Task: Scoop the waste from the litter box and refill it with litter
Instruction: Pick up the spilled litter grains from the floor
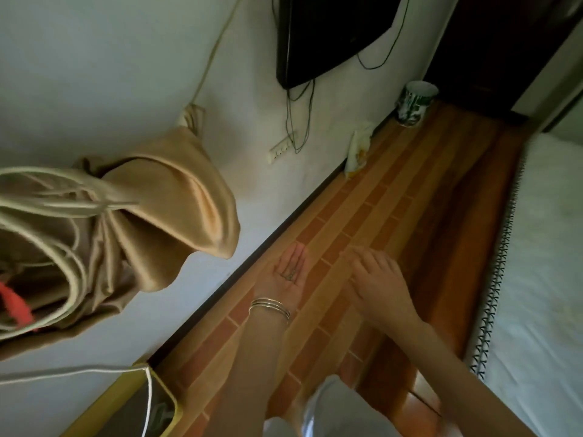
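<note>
My left hand point(288, 272) is held palm up over the brick-pattern floor point(372, 216), fingers straight, with a few small dark grains lying on the palm. Thin silver bangles circle its wrist. My right hand point(375, 279) hovers palm down just to the right of it, fingers loosely bent and holding nothing. A yellow-rimmed box point(132, 402) with a dark inside sits at the bottom left by the wall; whether it is the litter box I cannot tell. No scoop or litter bag shows.
A tan knotted curtain point(151, 212) with cords hangs at the left. A black screen point(328, 33) with cables is on the white wall. A green-patterned cup point(415, 102) and a crumpled white bag point(358, 149) stand by the wall. A white bed point(542, 263) borders the right.
</note>
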`<state>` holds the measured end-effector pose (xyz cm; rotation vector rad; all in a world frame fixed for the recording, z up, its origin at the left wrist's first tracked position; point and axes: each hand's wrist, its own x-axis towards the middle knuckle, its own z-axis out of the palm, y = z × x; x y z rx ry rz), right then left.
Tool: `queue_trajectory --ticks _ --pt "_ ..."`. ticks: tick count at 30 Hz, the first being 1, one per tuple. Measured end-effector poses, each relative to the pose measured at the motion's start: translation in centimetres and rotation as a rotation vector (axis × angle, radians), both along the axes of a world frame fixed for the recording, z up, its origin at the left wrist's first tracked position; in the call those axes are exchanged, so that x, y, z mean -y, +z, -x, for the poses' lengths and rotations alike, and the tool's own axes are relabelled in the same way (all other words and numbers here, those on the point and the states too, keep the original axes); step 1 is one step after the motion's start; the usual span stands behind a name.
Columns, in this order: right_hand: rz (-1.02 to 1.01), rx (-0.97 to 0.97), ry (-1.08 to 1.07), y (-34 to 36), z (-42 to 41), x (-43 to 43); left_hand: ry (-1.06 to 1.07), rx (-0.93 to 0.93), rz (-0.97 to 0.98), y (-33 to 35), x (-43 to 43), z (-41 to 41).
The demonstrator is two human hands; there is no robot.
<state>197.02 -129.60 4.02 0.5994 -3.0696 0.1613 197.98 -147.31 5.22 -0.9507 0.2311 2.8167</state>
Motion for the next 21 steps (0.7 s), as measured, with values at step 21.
queue_trajectory --ticks 21 --pt "0.06 -0.16 -0.167 -1.5 20.0 -13.7 -0.227 -0.027 0.07 -0.4 -13.1 24.1"
